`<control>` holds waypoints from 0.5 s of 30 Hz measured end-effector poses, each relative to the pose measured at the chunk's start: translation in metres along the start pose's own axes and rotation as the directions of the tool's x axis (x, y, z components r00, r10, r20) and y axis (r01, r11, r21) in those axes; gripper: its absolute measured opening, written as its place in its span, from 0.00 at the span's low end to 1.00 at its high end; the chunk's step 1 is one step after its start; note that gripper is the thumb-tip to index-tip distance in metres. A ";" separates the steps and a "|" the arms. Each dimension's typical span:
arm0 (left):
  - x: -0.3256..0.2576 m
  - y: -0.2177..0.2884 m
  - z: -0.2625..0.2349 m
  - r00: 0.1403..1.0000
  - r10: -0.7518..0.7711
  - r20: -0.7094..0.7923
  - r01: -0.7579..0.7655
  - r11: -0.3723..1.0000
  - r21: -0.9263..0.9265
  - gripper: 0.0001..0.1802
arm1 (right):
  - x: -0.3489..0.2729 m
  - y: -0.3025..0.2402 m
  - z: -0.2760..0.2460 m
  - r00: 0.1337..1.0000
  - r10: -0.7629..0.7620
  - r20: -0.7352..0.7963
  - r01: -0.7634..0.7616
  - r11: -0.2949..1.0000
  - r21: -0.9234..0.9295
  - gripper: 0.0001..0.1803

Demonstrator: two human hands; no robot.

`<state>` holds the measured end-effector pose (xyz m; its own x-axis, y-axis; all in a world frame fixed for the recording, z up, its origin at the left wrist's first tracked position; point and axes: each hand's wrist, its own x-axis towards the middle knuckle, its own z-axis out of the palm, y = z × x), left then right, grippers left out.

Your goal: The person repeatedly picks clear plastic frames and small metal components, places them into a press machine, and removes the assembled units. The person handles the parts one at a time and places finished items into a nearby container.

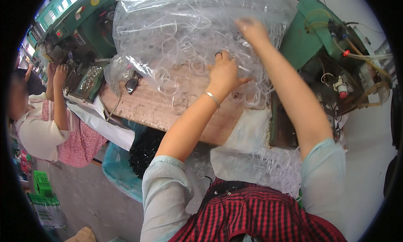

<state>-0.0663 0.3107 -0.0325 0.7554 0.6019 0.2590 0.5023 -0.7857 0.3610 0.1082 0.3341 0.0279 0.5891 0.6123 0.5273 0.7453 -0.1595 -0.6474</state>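
Observation:
A large clear plastic bag (176, 27) full of clear plastic frame pieces lies on a wooden bench (147, 105). My left hand (224, 74) rests on the lower part of the bag, fingers bent into the film; a bangle sits on that wrist. My right hand (252, 30) reaches higher up and presses on the bag's top right, blurred, so its hold is unclear. Loose clear frame pieces (174, 88) spill out under the bag onto the wood.
A green machine (331, 44) with hoses and a red lamp stands right of the bag. Another green machine (84, 23) stands at the left, where a seated person (46, 124) works. Dark sunglasses (132, 84) lie on the bench. A bag of black pieces (145, 149) sits below.

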 end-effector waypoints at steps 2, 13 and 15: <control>-0.007 0.005 0.000 0.995 0.085 0.053 -0.089 0.994 0.059 0.40 | 0.066 -0.020 -0.002 0.991 0.098 0.089 -0.114 0.972 0.203 0.13; -0.073 -0.060 -0.028 0.957 0.261 0.127 -0.264 0.965 0.002 0.19 | 0.068 -0.054 0.054 0.766 -0.434 0.474 0.628 0.666 -0.404 0.37; -0.083 -0.068 -0.030 0.950 0.309 0.050 -0.304 0.948 -0.091 0.18 | 0.075 -0.070 0.060 0.801 -0.216 0.558 0.536 0.672 -0.510 0.43</control>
<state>-0.1757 0.3181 -0.0515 0.8937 0.3216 0.3129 0.2084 -0.9150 0.3453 0.0815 0.4374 0.0799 0.1369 0.9571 0.2553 0.9764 -0.1739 0.1282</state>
